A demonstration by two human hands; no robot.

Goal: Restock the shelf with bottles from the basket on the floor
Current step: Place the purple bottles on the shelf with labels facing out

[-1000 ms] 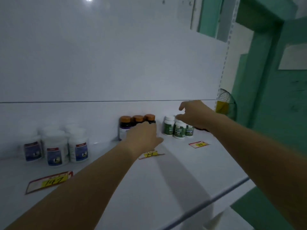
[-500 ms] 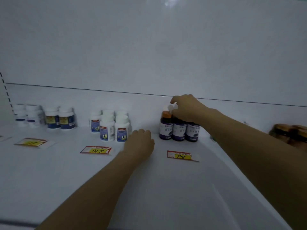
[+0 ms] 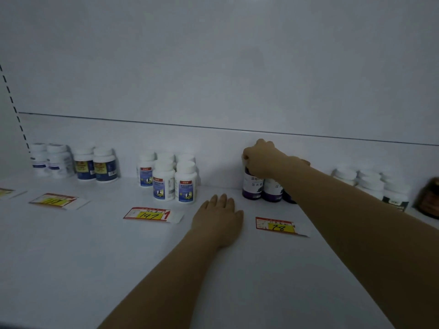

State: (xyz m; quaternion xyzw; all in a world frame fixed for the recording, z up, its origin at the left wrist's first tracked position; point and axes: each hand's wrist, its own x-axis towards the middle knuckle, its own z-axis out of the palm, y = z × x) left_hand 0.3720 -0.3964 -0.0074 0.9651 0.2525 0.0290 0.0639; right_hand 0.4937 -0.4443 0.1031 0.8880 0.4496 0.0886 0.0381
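While gripping the dark bottle (image 3: 252,188) by its cap with the right hand (image 3: 261,160), just beyond the flat, relaxed left hand (image 3: 219,217) on the shelf (image 3: 95,257), treat as light, rigid, likely slick: clasp cap firmly.

left hand (image 3: 217,219): bare | right hand (image 3: 261,160): bare | forearms (image 3: 166,271): unsleeved

Dim, bluish, soft picture; edges bowed by wide-angle lens.
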